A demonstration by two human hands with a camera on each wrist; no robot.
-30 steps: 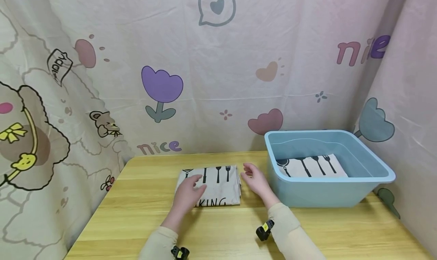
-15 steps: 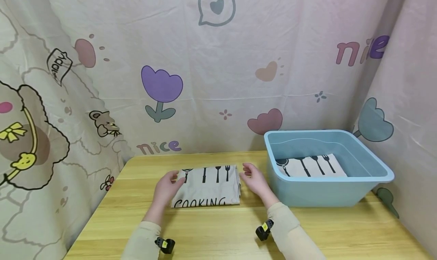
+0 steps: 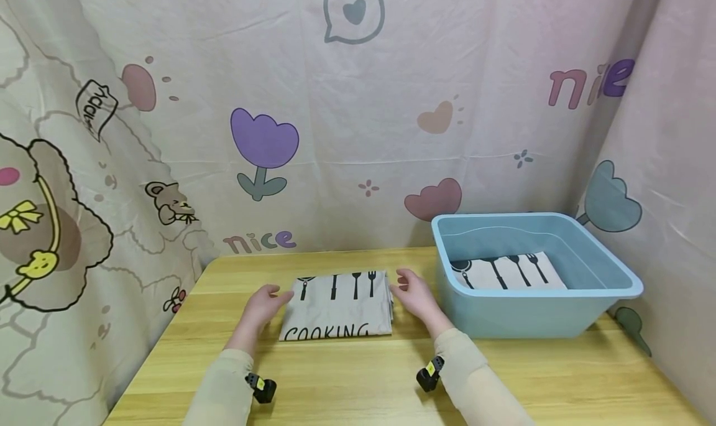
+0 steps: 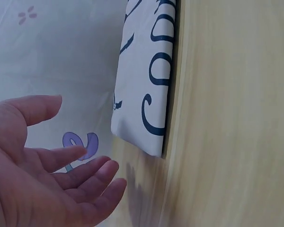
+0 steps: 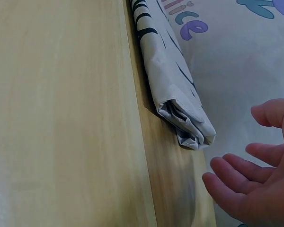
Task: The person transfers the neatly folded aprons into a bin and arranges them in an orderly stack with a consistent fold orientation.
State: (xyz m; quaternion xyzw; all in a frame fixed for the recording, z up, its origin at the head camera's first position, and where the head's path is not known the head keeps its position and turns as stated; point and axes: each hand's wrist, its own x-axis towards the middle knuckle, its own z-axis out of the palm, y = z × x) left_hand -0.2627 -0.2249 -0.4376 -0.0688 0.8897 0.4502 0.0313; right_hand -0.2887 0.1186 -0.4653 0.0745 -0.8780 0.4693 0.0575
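A folded white cloth [image 3: 338,305], printed with dark kitchen utensils and the word COOKING, lies flat on the table between my hands. My left hand [image 3: 261,308] is just off its left edge, fingers loosely bent and holding nothing. In the left wrist view a gap shows between the fingertips [image 4: 114,184] and the cloth's corner [image 4: 142,137]. On the other side, my right hand [image 3: 415,296] hovers by the right edge, also holding nothing. The right wrist view shows the cloth's layered, folded end [image 5: 189,123] in front of the spread thumb and fingers.
A light blue plastic tub [image 3: 537,317] stands on the right of the wooden table [image 3: 347,382], close to my right forearm. Inside it lies another folded white cloth [image 3: 509,272] with the same utensil print. A patterned curtain [image 3: 358,134] hangs behind the table and along both sides.
My left hand has moved left from over the cloth to beside its left edge, uncovering the whole printed word. The right hand and the cloth have stayed nearly where they were.
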